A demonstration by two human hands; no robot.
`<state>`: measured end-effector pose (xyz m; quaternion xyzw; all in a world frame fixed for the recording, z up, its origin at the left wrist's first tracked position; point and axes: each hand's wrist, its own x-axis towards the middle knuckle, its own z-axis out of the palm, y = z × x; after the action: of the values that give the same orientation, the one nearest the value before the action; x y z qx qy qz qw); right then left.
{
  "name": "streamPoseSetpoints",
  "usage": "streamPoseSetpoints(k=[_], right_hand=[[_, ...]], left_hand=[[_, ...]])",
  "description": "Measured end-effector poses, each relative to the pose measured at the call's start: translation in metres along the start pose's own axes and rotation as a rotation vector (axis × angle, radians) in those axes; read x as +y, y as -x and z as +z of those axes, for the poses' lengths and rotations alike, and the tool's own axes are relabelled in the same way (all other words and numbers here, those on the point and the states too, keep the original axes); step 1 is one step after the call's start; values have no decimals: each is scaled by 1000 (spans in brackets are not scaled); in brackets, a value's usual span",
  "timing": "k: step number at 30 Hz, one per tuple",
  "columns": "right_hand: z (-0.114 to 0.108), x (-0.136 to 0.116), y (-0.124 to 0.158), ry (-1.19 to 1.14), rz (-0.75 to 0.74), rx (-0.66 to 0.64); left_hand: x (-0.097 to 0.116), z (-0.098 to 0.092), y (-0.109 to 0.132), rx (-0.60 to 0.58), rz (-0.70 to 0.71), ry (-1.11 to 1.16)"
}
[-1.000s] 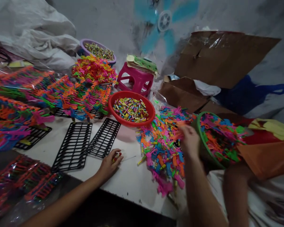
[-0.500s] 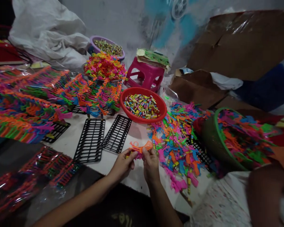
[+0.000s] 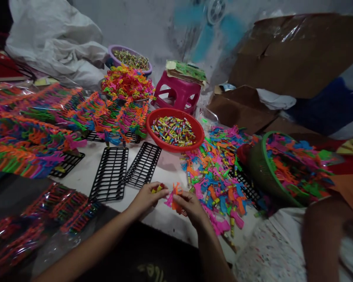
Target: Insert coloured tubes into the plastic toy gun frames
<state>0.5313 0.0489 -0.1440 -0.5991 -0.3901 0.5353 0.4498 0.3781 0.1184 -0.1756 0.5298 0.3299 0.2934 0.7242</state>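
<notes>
Over the front edge of the white table, my left hand (image 3: 148, 197) is closed around small yellow tubes (image 3: 157, 189) with a dark red tip showing. Close beside it, my right hand (image 3: 191, 205) pinches an orange toy gun (image 3: 176, 201), turned on end. A pink toy gun (image 3: 169, 199) sits against the orange one, between the two hands; whether my left fingertips touch it I cannot tell. Behind the hands stands a red basin (image 3: 202, 138) of small coloured tubes. To the right lies a heap of coloured toy guns (image 3: 213, 192), many with tubes among them.
Black plastic racks (image 3: 109, 174) lie on the left of the table (image 3: 82, 184), with rows of toy pieces beyond. A green basket (image 3: 266, 166) of toy guns stands at right, near another person's leg (image 3: 320, 239). A pink stool (image 3: 176, 92) and cardboard boxes (image 3: 288, 58) are behind.
The orange toy gun has turned from lying level between both hands to on end in my right hand. My left hand has drawn slightly away, with yellow tubes now visible in it.
</notes>
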Motion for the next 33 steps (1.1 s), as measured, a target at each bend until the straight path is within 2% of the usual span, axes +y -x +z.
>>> streamPoseSetpoints(k=[2,3,6,9,16,25,29,33], right_hand=[[4,7,-5,-106,-62,213],[5,10,-7,-163,-98,305],[11,16,-12,-240,-201,443],[19,16,-12,-210,-279,480],[34,9,-7,-106,-384,498],[41,8,-1,-118,-362,502],[43,10,2,-105,-380,544],[47,16,1,-61,-375,572]], left_hand=[[-5,3,0,79,-23,90],[-7,5,1,77,-37,112],[-15,15,7,-16,-53,79],[-18,25,13,-45,-15,42],[-11,30,14,39,87,-12],[-17,29,16,83,52,-2],[-17,29,14,142,98,-17],[-17,29,15,224,175,-128]])
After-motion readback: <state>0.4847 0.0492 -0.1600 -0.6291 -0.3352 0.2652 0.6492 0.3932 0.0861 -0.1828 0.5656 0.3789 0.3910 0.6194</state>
